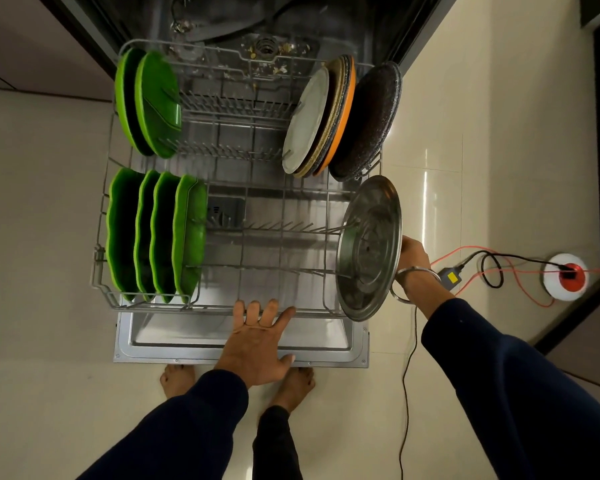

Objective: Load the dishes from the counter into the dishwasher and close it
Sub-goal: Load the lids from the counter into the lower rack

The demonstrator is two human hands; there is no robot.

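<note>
Dark sleeves framed the bottom of the frame. Above them the left hand (257, 344) lay at lower centre, fingers straight, their tips on the front rail of the pulled-out lower rack (222, 308). At centre right, the right hand (411, 256) gripped the outer rim of a steel plate (369, 247), which stood on edge in the rack's right end, its face turned left toward the green plates (155, 235) standing on edge at the rack's left. Grey, orange and dark plates (336, 116) leaned at upper right. No writing was readable.
</note>
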